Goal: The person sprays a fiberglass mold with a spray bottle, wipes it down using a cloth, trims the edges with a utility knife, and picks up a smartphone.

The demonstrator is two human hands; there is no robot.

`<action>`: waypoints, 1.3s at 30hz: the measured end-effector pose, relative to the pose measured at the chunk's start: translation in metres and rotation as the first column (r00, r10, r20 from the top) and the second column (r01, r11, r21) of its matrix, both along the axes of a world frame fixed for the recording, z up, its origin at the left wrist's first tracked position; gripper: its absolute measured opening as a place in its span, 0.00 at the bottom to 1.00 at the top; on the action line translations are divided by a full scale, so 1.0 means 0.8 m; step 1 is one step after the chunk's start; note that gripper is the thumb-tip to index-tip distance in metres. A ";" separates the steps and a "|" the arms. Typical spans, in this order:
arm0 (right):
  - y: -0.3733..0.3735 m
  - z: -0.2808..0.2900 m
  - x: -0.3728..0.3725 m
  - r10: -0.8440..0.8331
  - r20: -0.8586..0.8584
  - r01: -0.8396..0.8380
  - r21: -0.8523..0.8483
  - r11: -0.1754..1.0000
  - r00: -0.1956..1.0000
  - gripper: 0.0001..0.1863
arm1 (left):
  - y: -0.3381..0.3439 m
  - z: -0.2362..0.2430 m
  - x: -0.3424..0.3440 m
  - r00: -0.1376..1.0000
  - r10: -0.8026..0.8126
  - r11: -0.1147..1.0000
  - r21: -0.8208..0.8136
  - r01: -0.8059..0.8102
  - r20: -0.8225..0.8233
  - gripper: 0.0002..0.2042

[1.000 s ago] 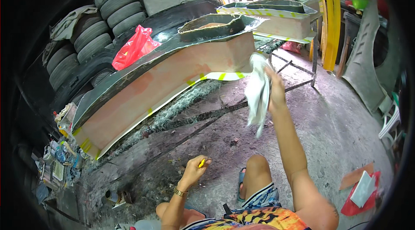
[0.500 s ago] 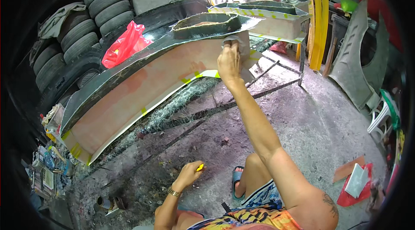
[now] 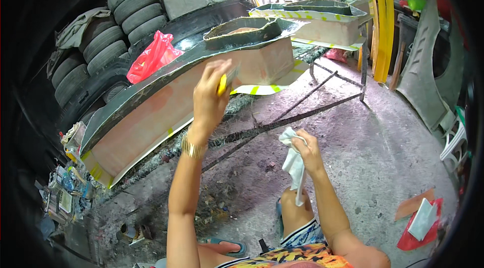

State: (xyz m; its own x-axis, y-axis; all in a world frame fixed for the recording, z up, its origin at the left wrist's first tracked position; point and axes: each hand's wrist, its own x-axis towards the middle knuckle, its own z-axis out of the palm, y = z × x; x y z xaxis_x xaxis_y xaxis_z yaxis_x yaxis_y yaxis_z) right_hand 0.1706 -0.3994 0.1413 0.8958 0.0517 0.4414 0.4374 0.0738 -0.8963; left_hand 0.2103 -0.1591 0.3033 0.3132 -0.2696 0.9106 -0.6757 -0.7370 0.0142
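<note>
My left hand (image 3: 207, 94) is raised in front of a long curved moulded panel (image 3: 146, 134) with a beige face and a dark top. Its fingers are closed round a small yellow-handled tool (image 3: 222, 85); a greyish flat part shows beyond them, too blurred to name surely. Lower and to the right, my right hand (image 3: 309, 152) grips a crumpled white cloth (image 3: 294, 165), which hangs down above my knee, apart from the panel. Yellow tape strips mark the panel's pale lower flange (image 3: 255, 89). An oval raised collar (image 3: 242, 34) stands on its top.
A red plastic bag (image 3: 154, 59) lies on the dark top. Stacked tyres (image 3: 133, 8) stand behind. A thin metal frame (image 3: 322, 109) reaches across the floor at right. Farther right are yellow curved strips (image 3: 386, 31) and a grey fender panel (image 3: 421, 64).
My right hand has come away from the panel's face and down, bringing the cloth with it. My left hand has risen from low near my lap to the panel with the yellow-handled tool.
</note>
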 end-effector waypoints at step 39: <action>-0.103 -0.144 0.043 -0.171 -0.264 0.197 0.077 0.977 0.949 0.07 | -0.032 0.036 0.084 0.986 0.065 0.996 0.079 -0.053 -0.155 0.19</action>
State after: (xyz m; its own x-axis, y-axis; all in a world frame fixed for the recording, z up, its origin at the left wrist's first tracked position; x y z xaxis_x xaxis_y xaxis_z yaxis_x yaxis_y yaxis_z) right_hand 0.2053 -0.4820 0.0259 0.9685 -0.1580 0.1922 0.2107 0.1100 -0.9713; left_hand 0.2779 -0.1844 0.3318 0.4679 -0.3114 0.8271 -0.6250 -0.7783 0.0606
